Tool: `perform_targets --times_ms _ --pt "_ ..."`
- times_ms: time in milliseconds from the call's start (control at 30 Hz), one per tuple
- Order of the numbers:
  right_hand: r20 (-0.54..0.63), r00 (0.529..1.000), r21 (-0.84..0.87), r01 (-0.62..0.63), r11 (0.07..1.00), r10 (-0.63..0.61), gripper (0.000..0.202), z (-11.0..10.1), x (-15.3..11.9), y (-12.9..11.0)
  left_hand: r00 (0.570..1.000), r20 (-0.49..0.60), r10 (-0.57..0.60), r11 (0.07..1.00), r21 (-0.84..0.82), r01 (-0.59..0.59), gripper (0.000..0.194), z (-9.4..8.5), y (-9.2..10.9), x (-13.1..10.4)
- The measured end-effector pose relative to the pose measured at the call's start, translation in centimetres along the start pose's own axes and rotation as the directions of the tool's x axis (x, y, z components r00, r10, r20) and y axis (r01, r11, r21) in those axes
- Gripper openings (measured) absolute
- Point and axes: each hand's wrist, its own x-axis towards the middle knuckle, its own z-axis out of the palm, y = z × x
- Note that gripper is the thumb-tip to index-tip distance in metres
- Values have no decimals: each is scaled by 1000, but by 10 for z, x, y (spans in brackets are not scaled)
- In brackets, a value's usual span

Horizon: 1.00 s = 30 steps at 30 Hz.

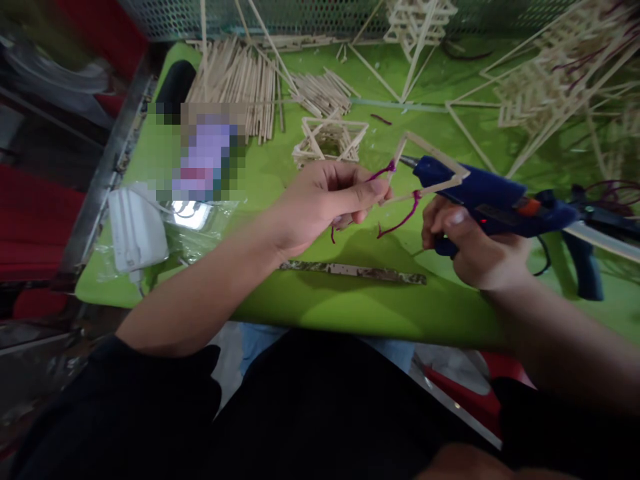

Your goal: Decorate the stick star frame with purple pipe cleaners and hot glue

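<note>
Stick frame [435, 151] sits pinched tight in left hand [325, 197]; right hand [473, 247] curls round glue gun [480, 190]. Gluing seems in hand; next calls for steady nozzle [409, 161].

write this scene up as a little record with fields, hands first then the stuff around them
left hand: fingers pinch a stick frame with purple yarn tied to it
right hand: grips a blue glue gun
nozzle: close beside the frame, contact unclear
surface: green table
beyond left hand: small stacked stick piece, long stick pile, short stick pile
near edge: patterned strip
far left: white box with cord
</note>
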Motion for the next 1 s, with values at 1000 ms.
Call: perform_targets --times_ms 1000 --pt "-44 941 323 -303 897 334 34 14 7 -24 601 399 692 58 800 -597 17 3 -17 -7"
